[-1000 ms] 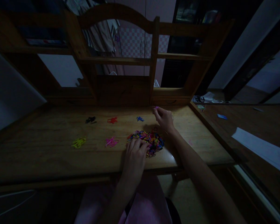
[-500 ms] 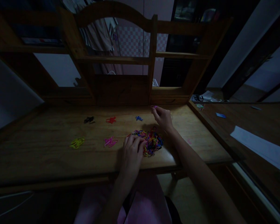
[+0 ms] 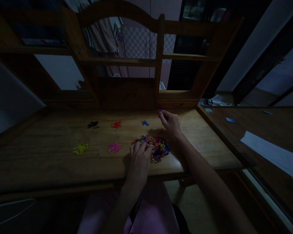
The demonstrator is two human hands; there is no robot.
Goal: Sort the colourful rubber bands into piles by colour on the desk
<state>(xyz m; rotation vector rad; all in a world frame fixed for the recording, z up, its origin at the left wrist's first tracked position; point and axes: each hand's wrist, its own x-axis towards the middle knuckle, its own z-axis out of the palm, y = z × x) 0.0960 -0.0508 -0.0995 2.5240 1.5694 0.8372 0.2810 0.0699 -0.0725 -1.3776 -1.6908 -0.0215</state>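
Note:
A heap of mixed-colour rubber bands lies near the front of the wooden desk. My left hand rests on the heap's left edge, fingers bent down into the bands. My right hand hovers behind the heap, fingertips pinched on a small purple band. Small sorted piles lie to the left: black, red and blue in the back row, yellow and pink in the front row.
A wooden shelf unit rises at the back of the desk. A second wooden surface to the right carries a white sheet, a small blue item and some clutter. The room is dim.
My left hand has slid slightly left along the heap's edge. My right hand has stayed almost in place with the purple band.

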